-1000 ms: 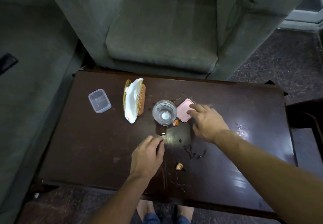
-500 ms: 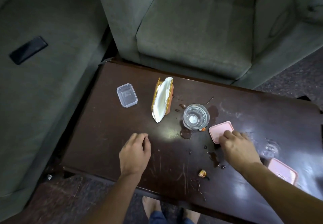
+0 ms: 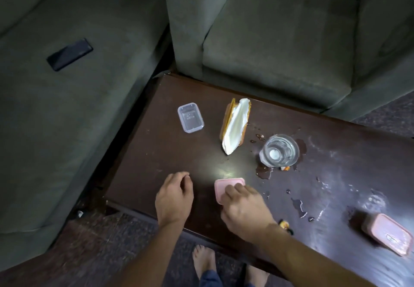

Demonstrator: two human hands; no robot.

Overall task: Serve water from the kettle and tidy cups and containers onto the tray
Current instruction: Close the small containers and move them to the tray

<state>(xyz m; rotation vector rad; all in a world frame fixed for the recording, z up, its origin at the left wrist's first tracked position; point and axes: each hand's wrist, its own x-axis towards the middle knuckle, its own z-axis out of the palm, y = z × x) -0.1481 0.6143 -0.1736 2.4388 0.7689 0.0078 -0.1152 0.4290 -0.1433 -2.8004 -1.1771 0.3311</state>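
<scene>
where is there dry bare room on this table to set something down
The bare patch of table bordered by the clear container, the napkin holder and the left hand looks dry. Crowded: puddles and crumbs ring the glass and run from the right hand, on the pink lid, to the pink box.

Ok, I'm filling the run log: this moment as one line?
right hand on pink lid | left hand empty, loosely curled | glass upright, spill beside
</scene>
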